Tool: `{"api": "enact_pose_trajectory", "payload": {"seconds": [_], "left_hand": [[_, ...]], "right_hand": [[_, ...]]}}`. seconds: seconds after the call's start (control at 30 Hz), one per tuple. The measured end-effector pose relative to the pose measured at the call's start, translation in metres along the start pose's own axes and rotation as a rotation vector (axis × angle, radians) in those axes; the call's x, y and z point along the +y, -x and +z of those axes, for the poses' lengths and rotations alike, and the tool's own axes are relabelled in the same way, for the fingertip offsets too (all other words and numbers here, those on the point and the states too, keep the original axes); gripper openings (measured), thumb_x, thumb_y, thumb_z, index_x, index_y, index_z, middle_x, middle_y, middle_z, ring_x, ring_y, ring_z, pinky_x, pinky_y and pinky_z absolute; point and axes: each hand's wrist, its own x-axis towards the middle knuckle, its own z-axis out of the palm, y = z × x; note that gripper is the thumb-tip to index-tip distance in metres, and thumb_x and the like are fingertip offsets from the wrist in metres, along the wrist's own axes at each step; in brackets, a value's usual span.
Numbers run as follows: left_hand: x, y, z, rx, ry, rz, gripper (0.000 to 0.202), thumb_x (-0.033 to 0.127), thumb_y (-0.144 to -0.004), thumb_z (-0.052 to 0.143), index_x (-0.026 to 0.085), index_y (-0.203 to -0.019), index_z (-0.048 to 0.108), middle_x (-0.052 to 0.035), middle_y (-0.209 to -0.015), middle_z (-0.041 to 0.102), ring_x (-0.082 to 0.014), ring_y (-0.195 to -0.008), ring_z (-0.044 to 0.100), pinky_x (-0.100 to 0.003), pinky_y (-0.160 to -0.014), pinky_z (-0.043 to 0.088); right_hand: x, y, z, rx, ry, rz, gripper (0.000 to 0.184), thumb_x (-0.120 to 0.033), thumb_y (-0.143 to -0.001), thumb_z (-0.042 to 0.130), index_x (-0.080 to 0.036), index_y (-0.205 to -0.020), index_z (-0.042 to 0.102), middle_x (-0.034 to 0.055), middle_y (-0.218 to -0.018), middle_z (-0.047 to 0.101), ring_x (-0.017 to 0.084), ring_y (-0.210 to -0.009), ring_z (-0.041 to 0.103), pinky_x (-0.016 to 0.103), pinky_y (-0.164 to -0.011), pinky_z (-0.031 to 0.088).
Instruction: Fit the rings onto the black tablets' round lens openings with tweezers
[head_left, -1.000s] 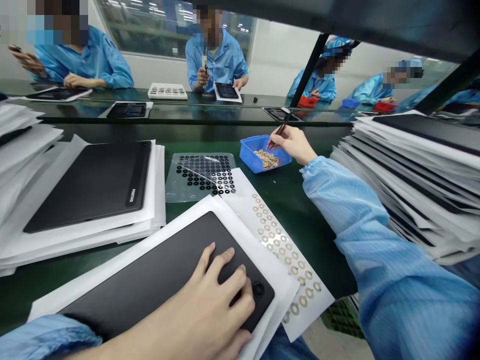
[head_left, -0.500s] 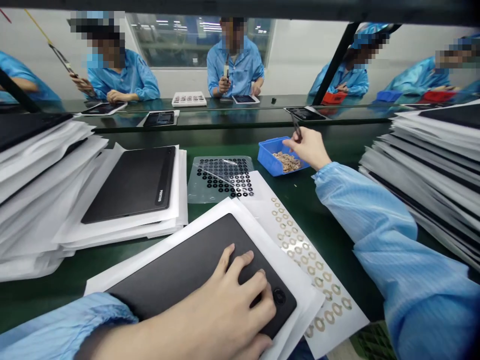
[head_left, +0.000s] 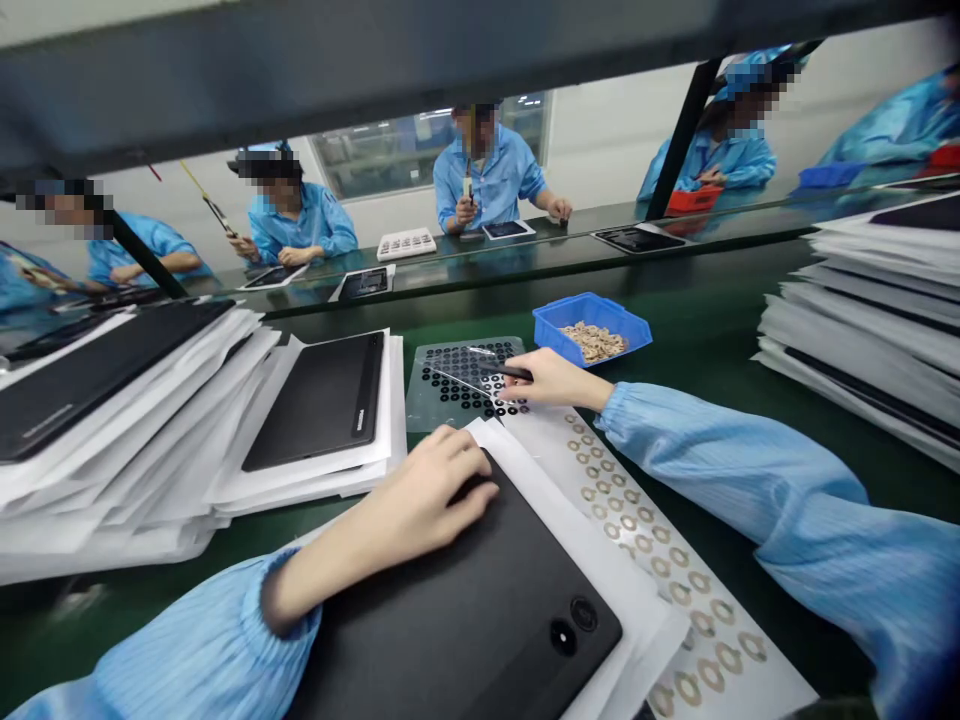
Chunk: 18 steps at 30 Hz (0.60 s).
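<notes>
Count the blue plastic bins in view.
2: one bin holding tan rings, just beyond the right hand; another bin on the far bench, at right. More may be hidden.

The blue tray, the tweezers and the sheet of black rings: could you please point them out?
Blue plastic tray (head_left: 553, 342), head view, on its front wall.
Tweezers (head_left: 516, 372), head view, on the shank.
Clear sheet of black rings (head_left: 424, 415), head view, on its lower left margin.
</notes>
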Motion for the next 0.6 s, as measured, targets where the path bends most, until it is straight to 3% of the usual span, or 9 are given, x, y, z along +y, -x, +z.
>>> {"api": "enact_pose_trajectory", "payload": {"seconds": [0.1, 0.17, 0.3, 0.43, 0.6], "left_hand": [[-0.028, -0.023, -0.004, 0.039, 0.028, -0.140, 0.019, 0.026, -0.090, 0.046, 0.016, -0.083, 0.060, -0.0055, -0.087, 0.061, -0.0184, -0.085, 0.054, -0.031, -0.081, 0.042], [-0.041, -0.040, -0.004, 0.023, 0.036, -0.159, 0.021, 0.028, -0.088, 0.046, 0.016, -0.076, 0.059, -0.0041, -0.080, 0.062, -0.0168, -0.076, 0.054, -0.028, -0.073, 0.041], [-0.049, -0.069, 0.004, 0.007, 0.074, -0.197, 0.030, 0.034, -0.082, 0.049, 0.018, -0.058, 0.049, 0.0012, -0.056, 0.049, -0.0130, -0.055, 0.041, -0.025, -0.056, 0.030], [-0.052, -0.078, 0.016, -0.007, 0.222, -0.291, 0.031, 0.035, -0.074, 0.057, 0.018, -0.051, 0.045, 0.0040, -0.050, 0.038, -0.0115, -0.054, 0.032, -0.025, -0.055, 0.024], [-0.057, -0.075, 0.021, 0.010, 0.557, -0.579, 0.022, 0.034, -0.075, 0.059, 0.014, -0.068, 0.066, -0.0028, -0.068, 0.062, -0.0143, -0.064, 0.050, -0.023, -0.056, 0.034]], "right_hand": [[0.009, 0.005, 0.010, -0.059, -0.049, -0.025, 0.017, -0.029, -0.077, 0.066, -0.013, -0.074, 0.066, -0.0001, -0.063, 0.061, 0.012, -0.058, 0.053, 0.022, -0.056, 0.036], [0.011, 0.008, 0.013, -0.051, -0.055, -0.011, 0.013, -0.025, -0.076, 0.067, -0.013, -0.074, 0.067, 0.0005, -0.064, 0.063, 0.013, -0.060, 0.055, 0.022, -0.058, 0.037], [0.018, 0.001, 0.014, -0.007, -0.045, 0.053, 0.014, -0.019, -0.068, 0.075, -0.014, -0.079, 0.068, 0.0000, -0.074, 0.067, 0.013, -0.073, 0.059, 0.020, -0.067, 0.039], [0.035, -0.008, 0.017, 0.060, -0.023, 0.136, 0.010, -0.017, -0.076, 0.070, -0.011, -0.083, 0.068, 0.0045, -0.080, 0.069, 0.014, -0.077, 0.060, 0.022, -0.069, 0.039], [0.035, -0.004, 0.018, 0.127, -0.005, 0.068, 0.014, -0.021, -0.084, 0.062, -0.008, -0.086, 0.068, 0.0060, -0.076, 0.066, 0.015, -0.072, 0.058, 0.024, -0.067, 0.038]]}}
